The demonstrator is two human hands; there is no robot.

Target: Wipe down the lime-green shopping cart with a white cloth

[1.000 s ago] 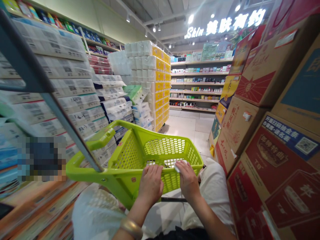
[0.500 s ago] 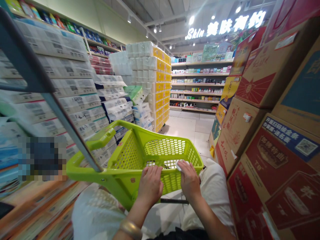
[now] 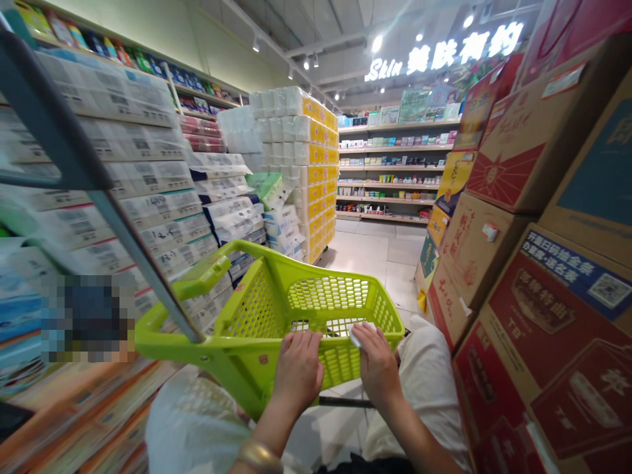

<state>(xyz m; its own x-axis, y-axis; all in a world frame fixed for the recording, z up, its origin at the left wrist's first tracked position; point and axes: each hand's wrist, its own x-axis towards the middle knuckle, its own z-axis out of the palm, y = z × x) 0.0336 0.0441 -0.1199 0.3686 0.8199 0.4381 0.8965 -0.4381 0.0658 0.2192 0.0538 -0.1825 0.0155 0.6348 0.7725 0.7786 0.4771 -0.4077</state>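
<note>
**Both hands rest on the near rim of a lime-green shopping basket [image 3: 257,309], in a supermarket aisle.**
The basket sits at 6 o'clock. The left hand [image 3: 297,370], a gold bangle [image 3: 259,459] at its wrist, lies palm down, its fingers close together and curled over the rim. The right hand [image 3: 378,364] lies palm down too, its narrowly set fingers pressing a white tissue [image 3: 356,336] against the rim. Stacked toilet-paper packs [image 3: 301,171] stand at 12 o'clock, printed cardboard cartons [image 3: 476,263] at 3 o'clock, and wrapped paper packs [image 3: 153,217] at 9 o'clock.

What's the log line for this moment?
left hand: on green basket rim | right hand: white cloth on rim
</note>
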